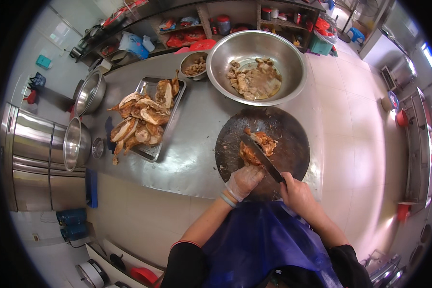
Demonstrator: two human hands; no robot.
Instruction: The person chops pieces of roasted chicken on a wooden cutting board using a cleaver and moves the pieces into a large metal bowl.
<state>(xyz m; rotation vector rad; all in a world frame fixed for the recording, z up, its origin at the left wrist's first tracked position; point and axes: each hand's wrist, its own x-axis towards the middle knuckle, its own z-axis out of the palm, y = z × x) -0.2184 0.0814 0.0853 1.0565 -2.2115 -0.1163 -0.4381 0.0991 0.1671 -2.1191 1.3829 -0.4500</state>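
Note:
On a round, dark chopping block lie browned pieces of cooked poultry. My right hand is closed around the handle of a cleaver, whose blade lies slantwise across the meat. Beside the blade, my left hand, in a clear plastic glove, rests on the near end of the poultry; its fingertips are partly hidden. Beyond the block, a large steel basin holds chopped pieces in some liquid. Several poultry halves are piled on a metal tray to the left, some hanging over its edge.
A small steel bowl of chopped bits touches or nearly touches the basin. Steel bowls stand along the left end of the steel table, near a small round dish. Shelves with jars and bags run behind the table.

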